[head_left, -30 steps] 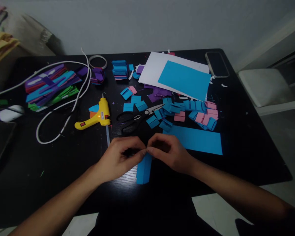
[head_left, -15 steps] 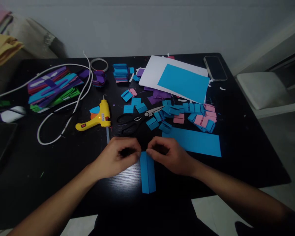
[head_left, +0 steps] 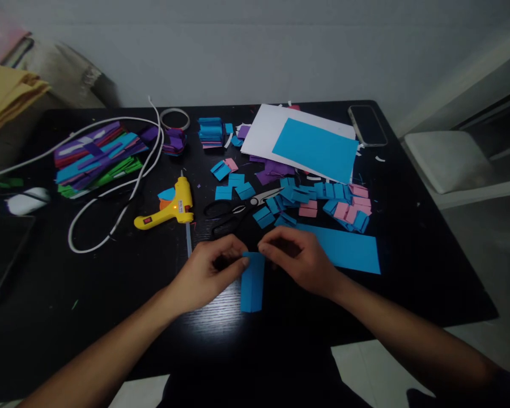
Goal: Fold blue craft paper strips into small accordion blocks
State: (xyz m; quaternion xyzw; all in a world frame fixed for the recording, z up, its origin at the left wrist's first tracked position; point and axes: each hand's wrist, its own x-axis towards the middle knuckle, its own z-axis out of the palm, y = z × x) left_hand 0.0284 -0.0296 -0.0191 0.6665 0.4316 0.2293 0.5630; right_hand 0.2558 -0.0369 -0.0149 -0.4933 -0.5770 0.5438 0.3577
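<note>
Left hand (head_left: 215, 272): palm inward, thumb and index closed in a pinch on the top left edge of the creased blue strip (head_left: 252, 289). Strip is front and center over the counter (head_left: 110, 317), long side pointing at the person. Right hand (head_left: 300, 258): mirrored, fingers curled, thumb and index tips nearly together at the strip's top right corner. Can't tell if it has the paper or only sits beside it.

Both forearms angle in from the lower corners, cut off by the frame. Remaining fingers of both hands mostly hidden. Right hand covers part of the blue sheet (head_left: 352, 249); scissors (head_left: 233, 214) tips run under the folded pieces (head_left: 295, 192). Dark flat object (head_left: 6, 255) at left is cropped, hard to make out.
</note>
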